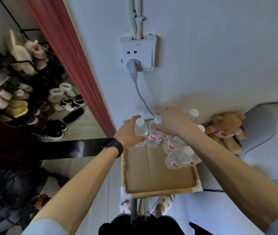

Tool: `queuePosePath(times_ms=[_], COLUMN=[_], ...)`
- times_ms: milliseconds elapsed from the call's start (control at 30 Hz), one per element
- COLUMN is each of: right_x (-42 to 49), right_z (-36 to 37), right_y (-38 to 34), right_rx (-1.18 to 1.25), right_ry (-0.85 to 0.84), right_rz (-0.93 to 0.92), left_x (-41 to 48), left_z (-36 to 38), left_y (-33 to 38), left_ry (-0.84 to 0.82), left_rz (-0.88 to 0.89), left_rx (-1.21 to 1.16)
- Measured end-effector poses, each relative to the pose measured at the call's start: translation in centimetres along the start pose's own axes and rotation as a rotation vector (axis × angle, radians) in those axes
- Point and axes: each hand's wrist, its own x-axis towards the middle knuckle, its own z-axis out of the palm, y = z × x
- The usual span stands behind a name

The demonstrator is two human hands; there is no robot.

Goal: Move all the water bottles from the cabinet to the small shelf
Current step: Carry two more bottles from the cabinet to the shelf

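Observation:
A small wooden-framed shelf (162, 195) with a cardboard top stands against the white wall. Several clear water bottles with white caps and red labels stand along its far and right sides. My left hand (128, 133) is wrapped around one unlabelled-looking bottle (140, 133) at the far left corner, which rests upright on the cardboard. My right hand (172, 122) grips the neck of the bottle beside it (154, 136), fingers around its cap. Another bottle (179, 158) stands nearest on the right edge. The cabinet is out of view.
A wall socket (138, 53) with a grey plug and cable hangs above the shelf. A teddy bear (226, 131) lies on a grey bed at the right. A red door frame (77, 65) and a shoe rack (24, 85) are at the left.

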Motion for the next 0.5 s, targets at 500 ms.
queuePosePath(times_ms=[500], right_x=[0.0], right_z=[0.5], right_y=[0.3], right_rx=[-0.064], right_ry=[0.084], right_rz=[-0.056], left_x=[1.3], left_z=[0.1], left_y=[0.2], left_ry=[0.033], left_rz=[-0.013], left_rx=[0.021])
